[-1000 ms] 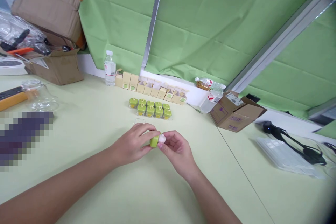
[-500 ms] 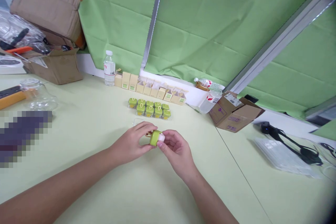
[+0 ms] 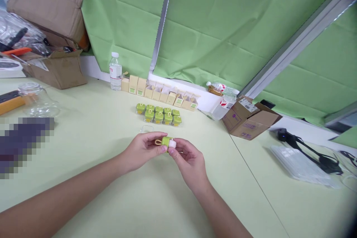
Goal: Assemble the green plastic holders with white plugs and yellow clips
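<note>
My left hand (image 3: 142,149) is closed round a small green lid (image 3: 165,141), which lies on its side with its pale yellow loop (image 3: 158,142) towards the left. A white rounded piece (image 3: 172,144) sticks out of the lid's right side. The fingertips of my right hand (image 3: 191,161) pinch at this white piece and the lid's edge. Just beyond my hands a clear open cup (image 3: 147,129) lies on the table. Past it stand two rows of small clear jars (image 3: 158,115) with green looped lids.
Small cream boxes (image 3: 158,93) stand in a row along the wall, beside a water bottle (image 3: 115,71). At the right are more bottles (image 3: 224,107), a cardboard box (image 3: 249,119) and a black headset strap (image 3: 309,152). A glass jar (image 3: 40,100) and cartons (image 3: 60,68) occupy the left.
The green lid has turned in my fingers, so its loop now shows at the left. My left thumb has moved up and right along the lid.
</note>
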{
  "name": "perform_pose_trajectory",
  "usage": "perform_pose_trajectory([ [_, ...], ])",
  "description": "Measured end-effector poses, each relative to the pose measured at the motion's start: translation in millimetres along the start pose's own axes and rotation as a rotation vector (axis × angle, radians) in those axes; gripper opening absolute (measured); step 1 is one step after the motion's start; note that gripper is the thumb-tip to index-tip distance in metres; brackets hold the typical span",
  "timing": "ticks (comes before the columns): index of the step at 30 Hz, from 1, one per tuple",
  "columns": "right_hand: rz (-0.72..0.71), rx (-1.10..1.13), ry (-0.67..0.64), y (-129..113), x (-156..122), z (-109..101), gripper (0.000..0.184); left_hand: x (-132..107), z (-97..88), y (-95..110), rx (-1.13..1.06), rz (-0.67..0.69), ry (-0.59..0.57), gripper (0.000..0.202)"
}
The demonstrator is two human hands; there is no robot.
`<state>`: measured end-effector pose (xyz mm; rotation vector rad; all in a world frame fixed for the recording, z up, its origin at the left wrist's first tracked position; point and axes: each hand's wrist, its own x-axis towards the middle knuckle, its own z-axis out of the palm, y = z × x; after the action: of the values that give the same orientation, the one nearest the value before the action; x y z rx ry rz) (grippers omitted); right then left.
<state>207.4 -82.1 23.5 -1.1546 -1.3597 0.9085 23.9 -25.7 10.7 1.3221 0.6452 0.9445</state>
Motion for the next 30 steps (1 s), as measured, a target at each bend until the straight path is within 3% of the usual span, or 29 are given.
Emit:
perform_pose_trajectory([
  [6,-0.021,-0.057,-0.029,-3.4,-1.5,-1.1,0.025,-2.8,2.5,4.4,-0.022,-0.066,0.017,0.056],
  [18,-0.119,-0.132,-0.032,-10.9,-6.3,2.9,0.023,-7.0,5.9,9.0,-0.038,-0.138,0.032,0.053],
  [23,-0.056,-0.107,0.014,-12.3,-8.1,4.5,0.022,-6.1,5.6,12.7,-0.042,-0.117,0.023,0.055],
  [30,0.047,0.043,0.037,-9.4,-5.1,4.8,0.036,-5.1,2.1,13.7,-0.02,-0.09,-0.007,0.051],
])
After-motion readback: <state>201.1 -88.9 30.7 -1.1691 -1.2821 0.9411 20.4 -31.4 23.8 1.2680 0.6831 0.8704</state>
